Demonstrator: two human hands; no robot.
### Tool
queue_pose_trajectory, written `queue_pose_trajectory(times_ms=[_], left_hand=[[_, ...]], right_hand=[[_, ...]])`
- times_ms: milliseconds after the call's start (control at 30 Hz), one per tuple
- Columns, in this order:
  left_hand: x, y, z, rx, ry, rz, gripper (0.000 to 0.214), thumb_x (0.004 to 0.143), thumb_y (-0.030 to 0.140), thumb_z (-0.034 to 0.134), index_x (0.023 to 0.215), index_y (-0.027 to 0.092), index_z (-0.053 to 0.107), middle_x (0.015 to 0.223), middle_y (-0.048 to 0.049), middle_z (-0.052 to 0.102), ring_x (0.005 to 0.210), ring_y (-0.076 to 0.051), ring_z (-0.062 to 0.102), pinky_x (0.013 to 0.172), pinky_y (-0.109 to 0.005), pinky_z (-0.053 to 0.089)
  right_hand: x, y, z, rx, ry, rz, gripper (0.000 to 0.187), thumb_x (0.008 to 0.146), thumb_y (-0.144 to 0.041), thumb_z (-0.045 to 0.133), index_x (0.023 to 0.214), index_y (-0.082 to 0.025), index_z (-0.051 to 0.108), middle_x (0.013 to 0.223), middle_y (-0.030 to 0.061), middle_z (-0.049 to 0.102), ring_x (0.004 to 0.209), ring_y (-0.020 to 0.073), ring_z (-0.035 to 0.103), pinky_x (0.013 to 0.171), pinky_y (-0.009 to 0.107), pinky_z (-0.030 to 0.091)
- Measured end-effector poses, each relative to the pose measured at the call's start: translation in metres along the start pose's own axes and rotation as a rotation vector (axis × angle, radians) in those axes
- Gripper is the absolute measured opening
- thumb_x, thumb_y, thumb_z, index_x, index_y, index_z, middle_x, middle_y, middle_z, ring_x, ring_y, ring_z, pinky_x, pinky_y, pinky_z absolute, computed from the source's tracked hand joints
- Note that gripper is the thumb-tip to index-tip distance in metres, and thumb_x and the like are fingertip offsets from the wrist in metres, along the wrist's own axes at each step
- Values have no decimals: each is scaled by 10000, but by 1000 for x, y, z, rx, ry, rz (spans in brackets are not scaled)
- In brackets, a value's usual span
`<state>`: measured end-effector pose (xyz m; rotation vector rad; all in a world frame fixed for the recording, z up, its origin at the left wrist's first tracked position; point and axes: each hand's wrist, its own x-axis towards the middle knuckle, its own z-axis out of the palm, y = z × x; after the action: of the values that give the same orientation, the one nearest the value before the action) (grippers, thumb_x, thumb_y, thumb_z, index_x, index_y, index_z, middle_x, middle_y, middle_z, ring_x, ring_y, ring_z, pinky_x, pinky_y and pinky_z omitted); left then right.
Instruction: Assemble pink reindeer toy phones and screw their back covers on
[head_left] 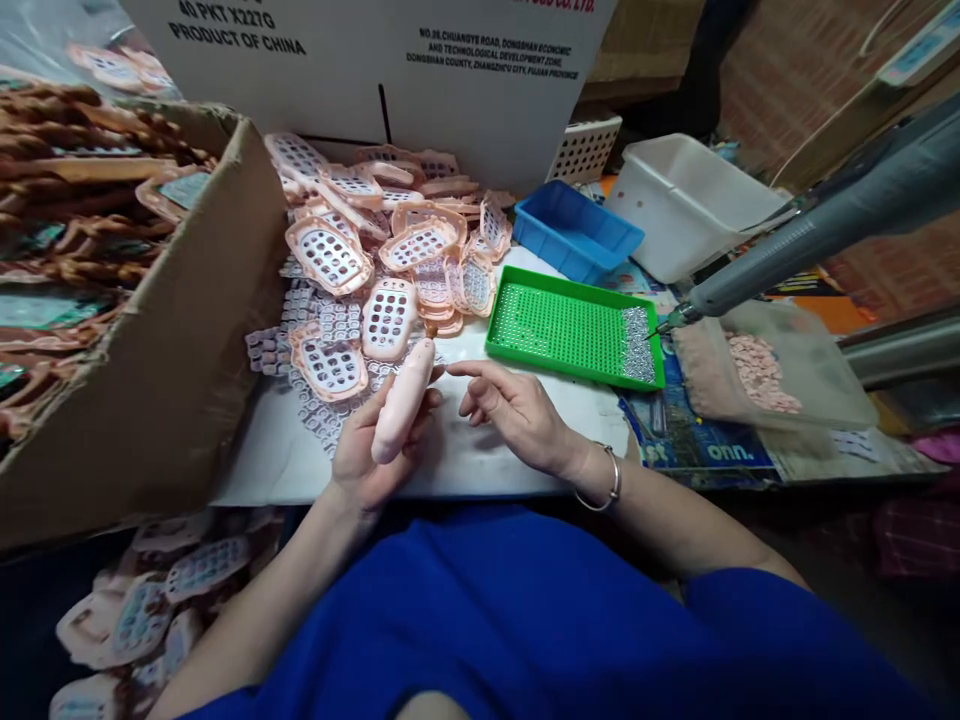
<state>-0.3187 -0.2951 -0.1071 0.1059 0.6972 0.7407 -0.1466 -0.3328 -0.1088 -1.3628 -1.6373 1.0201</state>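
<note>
My left hand (365, 455) is closed around a pale pink plastic toy phone casing (405, 405), tilted so its narrow side faces up. Just to the right, my right hand (521, 415) points its index finger toward the casing, the other fingers loosely bent; I see nothing in it. A pile of pink casing halves with keypad holes (390, 318) lies beyond the left hand. Beneath and beside them are clear keypad sheets (326, 315). A green tray (559, 372) behind the right hand holds small silver screws (639, 345) at its right end.
A power screwdriver (780, 250) reaches in from the right, its tip over the screws. Cardboard box (150, 370) walls the left side. Blue bin (577, 235), white bin (675, 200) and a clear tub (825, 370) of small pink pieces stand right. More casings (142, 610) lie below left.
</note>
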Motion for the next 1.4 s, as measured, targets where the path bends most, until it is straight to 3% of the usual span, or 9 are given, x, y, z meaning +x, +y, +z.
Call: queue_pose_trajectory(times_ms=[167, 267, 400, 633, 867, 1033, 1167, 1300, 1400], left_hand=[[2, -6, 0, 46, 72, 54, 491, 1025, 239, 171, 919, 61, 616, 590, -67, 610, 383, -87, 521, 358, -149, 442], [4, -14, -8, 117, 61, 260, 163, 927, 170, 467, 1011, 118, 597, 780, -63, 702, 622, -126, 674, 566, -189, 570], [7, -23, -27, 362, -102, 485, 567, 658, 134, 797, 1149, 211, 525, 1023, -42, 741, 864, -199, 730, 725, -265, 610], [0, -28, -40, 644, -151, 680, 529, 710, 186, 825, 1115, 238, 489, 1106, -31, 722, 965, -181, 721, 810, -254, 598], [-8, -24, -48, 610, -73, 609, 473, 735, 313, 817, 1097, 218, 528, 1089, -42, 724, 965, -188, 705, 789, -250, 587], [-24, -13, -65, 522, -95, 543, 416, 718, 284, 830, 1058, 202, 604, 872, -12, 743, 734, -163, 707, 635, -229, 576], [-51, 18, -98, 529, -127, 404, 474, 604, 251, 901, 1017, 198, 675, 849, -9, 750, 703, -150, 696, 628, -207, 554], [-94, 52, -146, 614, -16, 198, 488, 537, 256, 911, 983, 188, 724, 811, -33, 754, 664, -166, 687, 568, -206, 527], [-126, 55, -180, 778, 57, 10, 474, 528, 323, 885, 953, 156, 757, 805, -86, 755, 678, -224, 695, 578, -284, 544]], right_hand=[[0, -2, 3, 17, -12, -7, 749, 892, -755, 348, 1210, -140, 633, 762, 31, 679, 603, 104, 635, 625, 246, 517], [0, 0, 3, 22, -7, -1, 710, 902, -737, 372, 1207, -150, 630, 806, 37, 677, 607, 105, 614, 620, 255, 509], [2, 6, 5, -7, 1, 46, 572, 924, -614, 476, 1195, -135, 634, 890, 68, 683, 712, 131, 598, 648, 269, 494], [2, 12, 15, 84, -58, 101, 317, 827, -414, 642, 1003, -151, 628, 757, -7, 601, 662, 106, 518, 613, 235, 449], [4, 11, 18, 144, -204, 94, 352, 826, -464, 629, 1021, -172, 607, 792, 1, 617, 697, 117, 561, 658, 250, 493], [2, 6, 15, 124, -244, 167, 405, 862, -510, 586, 1083, -171, 614, 781, 18, 655, 651, 123, 636, 601, 246, 530], [4, 5, 5, 13, -192, 145, 372, 843, -497, 632, 1005, -165, 669, 810, 51, 700, 661, 142, 682, 613, 261, 570], [6, 7, -2, -49, -179, 139, 353, 823, -493, 662, 944, -164, 703, 828, 72, 725, 639, 156, 708, 589, 259, 592], [5, 9, -3, -63, -180, 135, 346, 821, -497, 663, 931, -172, 712, 823, 77, 728, 636, 165, 712, 575, 264, 599]])
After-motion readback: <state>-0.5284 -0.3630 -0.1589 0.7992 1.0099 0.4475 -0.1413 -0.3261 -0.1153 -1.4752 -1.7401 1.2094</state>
